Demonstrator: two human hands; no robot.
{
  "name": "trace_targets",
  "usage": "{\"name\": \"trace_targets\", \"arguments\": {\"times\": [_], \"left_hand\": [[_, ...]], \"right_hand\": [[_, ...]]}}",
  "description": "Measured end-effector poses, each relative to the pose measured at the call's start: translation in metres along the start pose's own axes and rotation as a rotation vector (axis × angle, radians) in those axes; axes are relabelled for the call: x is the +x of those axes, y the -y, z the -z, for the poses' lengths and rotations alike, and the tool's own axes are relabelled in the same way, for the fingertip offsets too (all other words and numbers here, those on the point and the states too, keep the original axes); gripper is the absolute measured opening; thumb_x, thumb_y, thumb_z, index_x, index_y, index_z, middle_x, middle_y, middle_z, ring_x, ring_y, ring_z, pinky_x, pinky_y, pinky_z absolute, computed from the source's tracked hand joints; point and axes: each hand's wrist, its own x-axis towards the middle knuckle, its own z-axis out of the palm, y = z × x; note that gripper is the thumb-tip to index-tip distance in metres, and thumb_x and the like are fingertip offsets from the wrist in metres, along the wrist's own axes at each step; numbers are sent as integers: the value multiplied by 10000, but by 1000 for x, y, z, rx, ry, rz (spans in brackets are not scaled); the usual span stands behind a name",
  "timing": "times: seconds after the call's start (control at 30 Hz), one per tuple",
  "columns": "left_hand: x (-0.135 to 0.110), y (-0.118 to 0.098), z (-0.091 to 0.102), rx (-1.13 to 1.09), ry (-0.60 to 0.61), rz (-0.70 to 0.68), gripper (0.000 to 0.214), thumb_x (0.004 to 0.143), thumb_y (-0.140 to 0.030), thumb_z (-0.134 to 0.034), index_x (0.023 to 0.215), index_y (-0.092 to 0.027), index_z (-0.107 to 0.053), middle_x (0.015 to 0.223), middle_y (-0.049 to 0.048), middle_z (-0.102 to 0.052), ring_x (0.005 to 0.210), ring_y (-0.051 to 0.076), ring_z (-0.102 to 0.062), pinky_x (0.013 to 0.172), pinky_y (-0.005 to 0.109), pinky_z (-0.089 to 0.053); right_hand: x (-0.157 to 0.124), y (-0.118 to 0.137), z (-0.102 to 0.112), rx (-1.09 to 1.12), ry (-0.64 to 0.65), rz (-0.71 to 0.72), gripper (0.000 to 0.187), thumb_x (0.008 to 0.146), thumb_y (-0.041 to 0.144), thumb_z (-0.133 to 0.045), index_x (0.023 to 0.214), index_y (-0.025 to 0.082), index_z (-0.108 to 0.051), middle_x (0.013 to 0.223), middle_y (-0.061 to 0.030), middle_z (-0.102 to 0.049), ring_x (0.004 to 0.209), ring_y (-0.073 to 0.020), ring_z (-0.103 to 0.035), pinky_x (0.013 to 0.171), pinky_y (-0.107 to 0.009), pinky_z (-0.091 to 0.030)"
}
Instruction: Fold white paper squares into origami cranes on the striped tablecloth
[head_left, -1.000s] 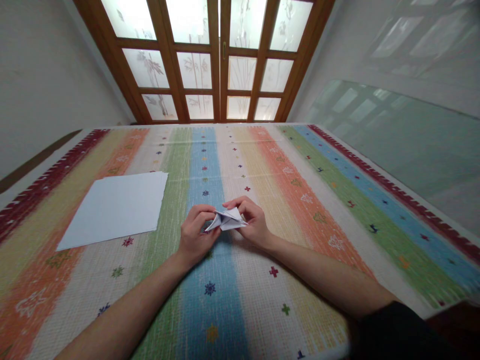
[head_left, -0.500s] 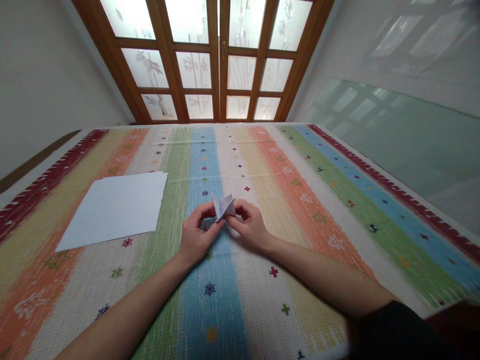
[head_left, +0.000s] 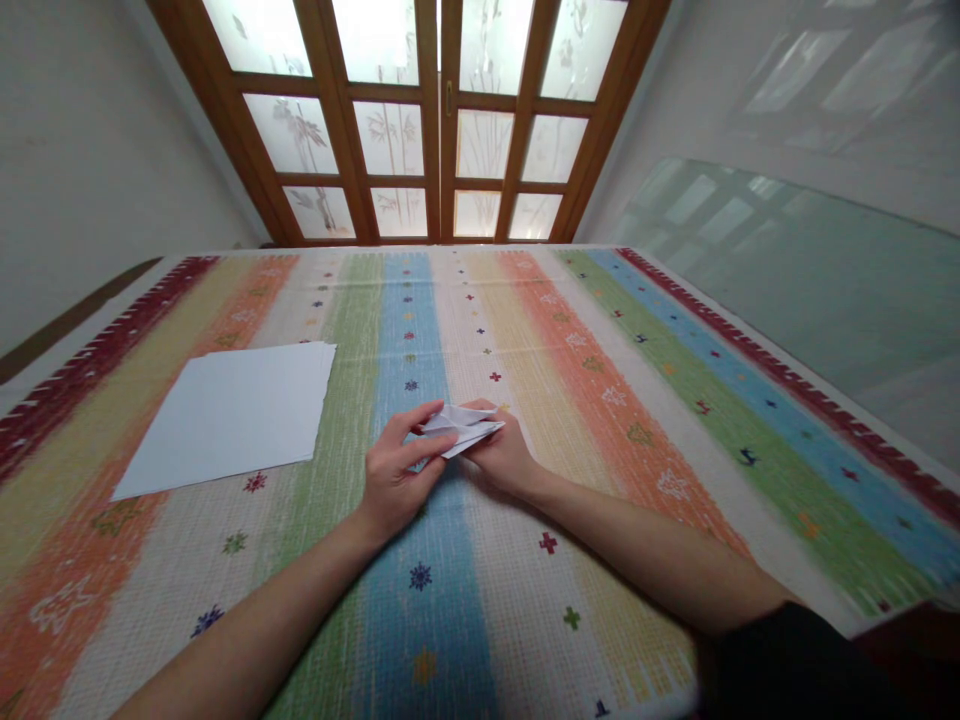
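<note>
A small piece of folded white paper (head_left: 469, 428), with several layers and pointed ends, is held between both hands just above the tablecloth's blue and cream stripes. My left hand (head_left: 401, 462) pinches its left end, with fingers above and thumb underneath. From the right, my right hand (head_left: 504, 452) grips it, the paper covering most of those fingers. To the left lies a stack of white paper sheets (head_left: 232, 418), flat and apart from both hands.
A striped tablecloth (head_left: 615, 440) with small stars, crosses and other figures covers the table. Beyond its far edge stand wooden doors (head_left: 439, 130) with frosted panes. A pale glass panel (head_left: 787, 260) is at the right wall.
The folded paper has turned between my hands and now points to the right, looking flatter and longer. My left fingers have moved onto its top, and my right fingers have slipped behind it.
</note>
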Motion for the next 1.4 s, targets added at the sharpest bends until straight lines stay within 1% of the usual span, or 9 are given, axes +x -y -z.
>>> {"name": "trace_targets", "arguments": {"times": [0.27,0.43,0.57,0.7,0.8,0.93,1.1,1.3,1.4], "left_hand": [[4,-3,-3,-101,19,109,218,779,-135,-699,953,-250,-761,1258,98,-643,1028,217,-640,856,372,-531],[5,-3,-4,-116,-99,149,159,765,-142,-718,889,-234,-753,916,39,-660,812,154,-641,732,286,-529],[5,-4,-6,-120,-134,176,100,761,-168,-731,846,-217,-712,814,8,-659,738,135,-626,692,258,-509],[4,-3,-9,-247,-236,402,346,703,-225,-784,1021,-209,-650,762,-20,-636,675,121,-608,633,234,-492],[8,-3,-8,-324,-143,549,311,718,-268,-760,1010,-198,-680,723,-20,-621,634,122,-580,590,236,-471],[13,-3,-4,-400,-61,642,153,725,-320,-737,750,-182,-678,615,-28,-583,545,109,-513,525,230,-425],[15,-6,-3,-424,-67,718,291,702,-372,-742,577,-175,-568,512,-48,-517,467,80,-439,479,207,-377],[13,-4,-4,-450,-98,763,271,681,-414,-749,702,-172,-628,588,-26,-589,505,95,-491,478,204,-385],[13,-2,-3,-439,-87,734,281,709,-399,-722,618,-178,-576,557,-34,-550,494,89,-459,485,207,-380]], "right_hand": [[2,-2,-1,85,22,-68,143,730,289,-737,774,189,-645,763,-10,-676,704,-148,-616,666,-275,-497],[3,-2,-3,156,34,-103,175,738,326,-744,750,197,-627,760,-8,-669,728,-152,-630,702,-301,-517],[4,3,-4,195,74,-77,120,749,289,-712,763,201,-633,783,-12,-672,759,-155,-636,741,-313,-512],[4,4,-6,186,89,-92,120,753,265,-698,764,206,-594,770,0,-649,736,-141,-611,717,-294,-487],[3,2,-6,247,32,-136,276,717,294,-763,869,226,-542,741,32,-614,678,-124,-584,655,-266,-460],[4,1,-4,299,19,-185,473,723,386,-780,1111,249,-546,719,51,-593,630,-114,-556,610,-253,-445],[5,4,-2,242,41,-199,309,751,470,-739,851,194,-642,699,12,-612,599,-106,-539,584,-254,-440],[4,8,-1,180,100,-215,259,765,421,-719,788,184,-615,619,37,-567,536,-90,-494,533,-231,-403],[2,9,-2,166,109,-229,238,759,398,-712,754,187,-602,587,47,-550,509,-84,-473,501,-220,-383]]}}
